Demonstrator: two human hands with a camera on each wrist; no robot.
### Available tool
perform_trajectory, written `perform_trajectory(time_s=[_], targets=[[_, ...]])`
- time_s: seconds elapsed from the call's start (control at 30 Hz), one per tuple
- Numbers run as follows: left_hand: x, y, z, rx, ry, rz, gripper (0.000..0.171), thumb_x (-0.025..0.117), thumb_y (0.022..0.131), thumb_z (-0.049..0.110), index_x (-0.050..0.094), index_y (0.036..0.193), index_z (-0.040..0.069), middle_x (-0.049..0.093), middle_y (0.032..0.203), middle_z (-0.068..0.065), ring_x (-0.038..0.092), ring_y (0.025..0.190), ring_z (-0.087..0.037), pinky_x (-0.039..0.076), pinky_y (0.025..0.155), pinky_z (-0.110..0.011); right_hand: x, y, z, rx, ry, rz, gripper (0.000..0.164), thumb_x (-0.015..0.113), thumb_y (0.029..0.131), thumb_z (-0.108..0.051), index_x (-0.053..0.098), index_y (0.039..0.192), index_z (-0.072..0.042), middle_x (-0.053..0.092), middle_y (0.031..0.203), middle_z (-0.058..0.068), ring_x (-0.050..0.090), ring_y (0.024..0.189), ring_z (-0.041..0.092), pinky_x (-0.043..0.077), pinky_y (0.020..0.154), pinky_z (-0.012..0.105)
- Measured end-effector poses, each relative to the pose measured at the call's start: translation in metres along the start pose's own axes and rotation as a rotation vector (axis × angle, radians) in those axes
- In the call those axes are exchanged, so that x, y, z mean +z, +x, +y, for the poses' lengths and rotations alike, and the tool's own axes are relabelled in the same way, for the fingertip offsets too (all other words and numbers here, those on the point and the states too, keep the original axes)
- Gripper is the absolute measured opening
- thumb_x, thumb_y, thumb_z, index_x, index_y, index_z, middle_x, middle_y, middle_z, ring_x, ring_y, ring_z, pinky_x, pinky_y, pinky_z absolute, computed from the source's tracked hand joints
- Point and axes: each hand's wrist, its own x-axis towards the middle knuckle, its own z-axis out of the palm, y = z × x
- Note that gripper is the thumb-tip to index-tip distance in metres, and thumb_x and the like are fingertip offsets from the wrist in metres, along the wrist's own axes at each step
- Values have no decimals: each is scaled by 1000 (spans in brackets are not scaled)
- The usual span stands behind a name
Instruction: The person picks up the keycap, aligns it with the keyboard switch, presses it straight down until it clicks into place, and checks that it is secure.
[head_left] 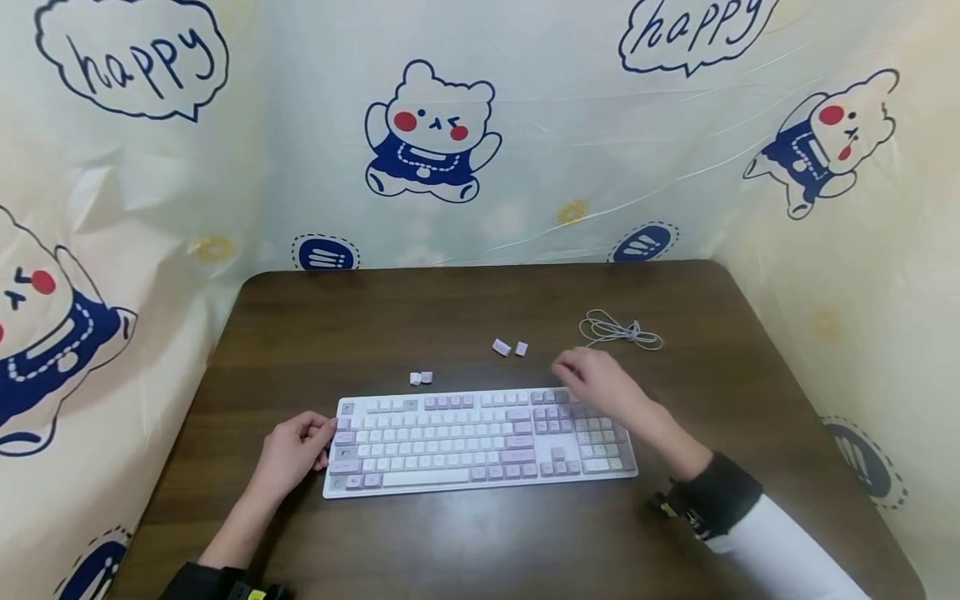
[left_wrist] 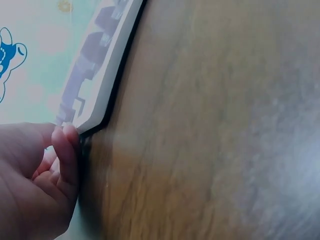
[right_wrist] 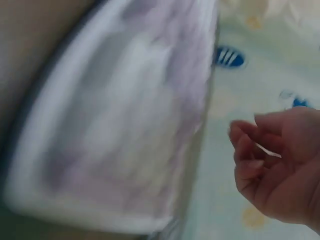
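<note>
A white and lilac keyboard (head_left: 435, 478) lies on the brown table. At its left edge my left hand (head_left: 296, 446) grips the side with the fingertips; the left wrist view shows the thumb and fingers meeting at the corner of the keyboard (left_wrist: 100, 95). Above the keyboard's back right part hovers my right hand (head_left: 603, 385), its fingers loosely bent. In the right wrist view nothing shows between the fingers of that hand (right_wrist: 280, 167), and the keyboard (right_wrist: 115, 130) is blurred beside it.
Behind the keyboard lie two loose keycaps, a lilac keycap (head_left: 501, 347) and a smaller keycap (head_left: 521, 349). Farther left, another keycap (head_left: 416, 378) touches a lilac keycap (head_left: 427, 377). A bundled white cable (head_left: 622, 332) rests at the back right of the table (head_left: 375, 317). Printed curtains hang around it.
</note>
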Motion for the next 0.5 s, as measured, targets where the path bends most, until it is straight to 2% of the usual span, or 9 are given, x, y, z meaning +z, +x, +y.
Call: perform_trajectory(time_s=[0.13, 0.2, 0.37, 0.5], targets=[[-4, -2, 2, -12, 27, 14, 34, 57, 97, 33, 65, 101, 1, 61, 65, -5, 57, 53, -14, 47, 50, -25, 9, -26, 36, 144, -43, 100, 21, 57, 95, -18, 69, 103, -2, 65, 93, 12, 60, 79, 23, 54, 70, 43], [-3, -3, 3, -20, 27, 14, 33, 57, 97, 32, 65, 101, 1, 60, 64, -4, 57, 53, -14, 47, 50, -25, 16, -34, 50, 188, -64, 136, 22, 57, 95, -18, 68, 104, -1, 63, 96, 15, 61, 79, 26, 54, 69, 44], [4, -5, 7, -36, 7, 10, 30, 57, 98, 30, 64, 100, 0, 60, 61, -3, 57, 52, -13, 47, 49, -25, 24, -42, 70, 199, -98, 183, 27, 55, 96, -20, 69, 105, 0, 64, 97, 17, 63, 80, 31, 54, 68, 49], [9, -4, 13, -31, -6, -5, 30, 56, 98, 29, 63, 101, 0, 60, 62, -4, 57, 53, -14, 47, 48, -25, 22, -43, 81, 208, -99, 177, 29, 53, 96, -21, 69, 106, 1, 64, 97, 17, 63, 82, 32, 53, 71, 51]])
